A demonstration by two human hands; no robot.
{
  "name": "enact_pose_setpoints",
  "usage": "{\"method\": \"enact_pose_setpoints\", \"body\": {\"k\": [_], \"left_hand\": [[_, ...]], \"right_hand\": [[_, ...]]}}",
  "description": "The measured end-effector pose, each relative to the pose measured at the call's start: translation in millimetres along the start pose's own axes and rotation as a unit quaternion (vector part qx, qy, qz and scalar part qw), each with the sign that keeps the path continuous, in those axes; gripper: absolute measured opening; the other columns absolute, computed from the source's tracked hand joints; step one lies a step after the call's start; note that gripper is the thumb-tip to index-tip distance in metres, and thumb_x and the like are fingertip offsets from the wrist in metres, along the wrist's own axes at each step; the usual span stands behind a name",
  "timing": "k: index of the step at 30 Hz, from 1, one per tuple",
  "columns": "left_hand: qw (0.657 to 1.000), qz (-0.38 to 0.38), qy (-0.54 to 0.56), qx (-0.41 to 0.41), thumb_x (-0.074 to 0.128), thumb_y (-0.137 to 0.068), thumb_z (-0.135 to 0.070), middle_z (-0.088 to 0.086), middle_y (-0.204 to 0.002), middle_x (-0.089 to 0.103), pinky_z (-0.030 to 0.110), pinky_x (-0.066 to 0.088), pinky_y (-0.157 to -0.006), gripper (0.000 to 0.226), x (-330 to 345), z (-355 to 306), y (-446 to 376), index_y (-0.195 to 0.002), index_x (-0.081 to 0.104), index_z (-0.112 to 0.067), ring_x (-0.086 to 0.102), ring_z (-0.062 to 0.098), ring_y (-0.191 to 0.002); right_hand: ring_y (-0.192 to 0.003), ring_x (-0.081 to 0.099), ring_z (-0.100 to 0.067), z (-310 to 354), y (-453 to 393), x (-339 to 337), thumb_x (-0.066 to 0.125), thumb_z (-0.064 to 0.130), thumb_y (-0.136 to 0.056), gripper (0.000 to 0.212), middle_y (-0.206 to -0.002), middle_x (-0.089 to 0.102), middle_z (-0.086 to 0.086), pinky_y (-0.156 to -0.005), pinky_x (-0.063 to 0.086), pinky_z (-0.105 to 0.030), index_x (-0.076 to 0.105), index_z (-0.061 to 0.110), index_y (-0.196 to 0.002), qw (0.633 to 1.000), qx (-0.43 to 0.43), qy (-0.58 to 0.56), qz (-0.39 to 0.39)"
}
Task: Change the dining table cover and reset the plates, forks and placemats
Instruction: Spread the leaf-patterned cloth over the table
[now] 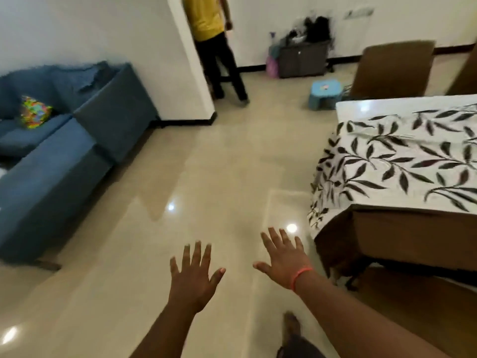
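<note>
A white table cover [402, 161] printed with dark leaves lies on the dining table [366, 105] at the right, its edge hanging over the near left corner. A strip of bare white tabletop shows at the far end. My left hand [195, 277] and my right hand [285, 259] are both stretched out over the floor with fingers spread, holding nothing, left of the table. My right wrist wears an orange band. No plates, forks or placemats are in view.
Brown chairs [392, 68] stand at the table's far side and near right [387, 244]. A blue sofa [64, 151] fills the left. A person in a yellow shirt [209, 19] stands by the white wall corner. A small blue stool [326, 93] and a dark cabinet [302, 59] sit beyond.
</note>
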State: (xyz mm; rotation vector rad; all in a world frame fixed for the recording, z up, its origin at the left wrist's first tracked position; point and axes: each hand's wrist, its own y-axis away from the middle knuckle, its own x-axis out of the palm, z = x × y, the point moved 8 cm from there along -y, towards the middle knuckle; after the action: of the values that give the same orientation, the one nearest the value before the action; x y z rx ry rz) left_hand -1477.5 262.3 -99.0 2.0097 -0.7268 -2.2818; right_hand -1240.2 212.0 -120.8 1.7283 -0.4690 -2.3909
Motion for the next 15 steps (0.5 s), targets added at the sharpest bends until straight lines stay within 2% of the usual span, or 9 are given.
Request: {"method": "enact_pose_setpoints", "body": {"k": [3,6,10,12,15], "left_hand": [[0.999,-0.004,-0.006,0.037,-0.019,-0.072,-0.081,-0.006,-0.160,-0.025,0.057,-0.008,-0.118,0.091,-22,-24,-51,-0.150,-0.022,-0.032,-0.021,0.023,-0.150],[0.998,0.000,-0.013,0.069,-0.027,-0.065,-0.083,-0.006,-0.160,-0.028,0.056,-0.009,-0.118,0.094,-43,-70,-138,-0.145,-0.027,-0.034,-0.023,0.022,-0.149],[0.993,0.014,-0.032,0.114,-0.038,-0.055,-0.083,-0.005,-0.160,-0.028,0.057,-0.007,-0.118,0.107,-80,-140,-237,-0.149,-0.025,-0.034,-0.023,0.023,-0.149],[0.988,0.006,-0.037,0.151,-0.036,-0.056,-0.083,-0.004,-0.162,-0.025,0.057,-0.006,-0.119,0.109,-106,-188,-282,-0.152,-0.020,-0.032,-0.022,0.024,-0.150],[0.974,0.015,-0.047,0.222,-0.023,-0.067,-0.081,-0.002,-0.163,-0.020,0.057,-0.005,-0.119,0.101,-133,-268,-338,-0.155,-0.015,-0.032,-0.018,0.024,-0.151]], "right_hand": [[-0.151,-0.016,-0.026,-39,-31,-16,0.010,0.085,-0.082,0.094,-0.164,-0.019,0.003,-0.119,-0.003,-0.057,-0.011,0.030,-0.156,0.999,0.031,0.000,0.009],[-0.152,-0.014,-0.026,-100,-87,-42,-0.002,0.089,-0.071,0.103,-0.164,-0.018,0.002,-0.120,-0.002,-0.059,-0.009,0.030,-0.156,0.997,0.074,-0.015,-0.006],[-0.152,-0.014,-0.025,-180,-142,-80,0.015,0.081,-0.086,0.090,-0.165,-0.016,0.002,-0.119,-0.004,-0.057,-0.008,0.030,-0.157,0.992,0.126,-0.027,-0.004],[-0.152,-0.013,-0.025,-225,-162,-107,0.012,0.079,-0.083,0.091,-0.165,-0.015,0.002,-0.119,-0.003,-0.058,-0.007,0.030,-0.157,0.986,0.161,-0.032,-0.011],[-0.152,-0.012,-0.025,-293,-172,-137,0.007,0.078,-0.079,0.093,-0.165,-0.015,0.001,-0.120,-0.001,-0.057,-0.006,0.029,-0.157,0.970,0.235,-0.055,-0.028]]}}
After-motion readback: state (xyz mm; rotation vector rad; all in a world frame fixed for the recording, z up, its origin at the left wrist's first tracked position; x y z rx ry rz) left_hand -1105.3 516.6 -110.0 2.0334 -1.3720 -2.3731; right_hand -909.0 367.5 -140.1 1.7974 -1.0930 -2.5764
